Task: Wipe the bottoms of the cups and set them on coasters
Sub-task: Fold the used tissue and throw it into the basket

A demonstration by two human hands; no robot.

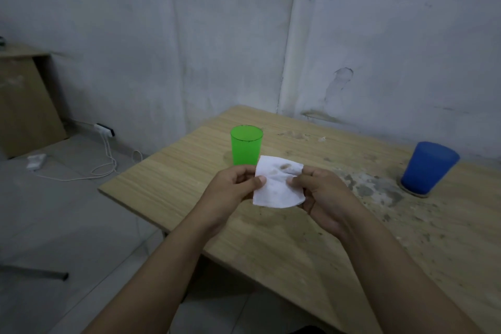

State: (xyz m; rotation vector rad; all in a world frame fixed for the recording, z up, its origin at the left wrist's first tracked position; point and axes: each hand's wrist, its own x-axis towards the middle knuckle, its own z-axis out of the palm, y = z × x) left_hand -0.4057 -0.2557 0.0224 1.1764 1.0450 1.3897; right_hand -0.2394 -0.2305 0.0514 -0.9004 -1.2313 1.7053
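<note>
Both hands hold a white tissue (276, 184) with brown stains above the wooden table (189, 171). My left hand (233, 187) pinches its left edge and my right hand (320, 192) pinches its right edge. Just behind the tissue a green cup (246, 148) stands upright on the table; its base is hidden by the tissue. At the far right a blue cup (428, 167) stands upright on a round coaster (414, 193).
The tabletop is stained and dirty on its right half. The table meets the wall at the back. Left of the table, on the floor, lie a white power strip (104, 129) with cables and a cardboard box (24, 106).
</note>
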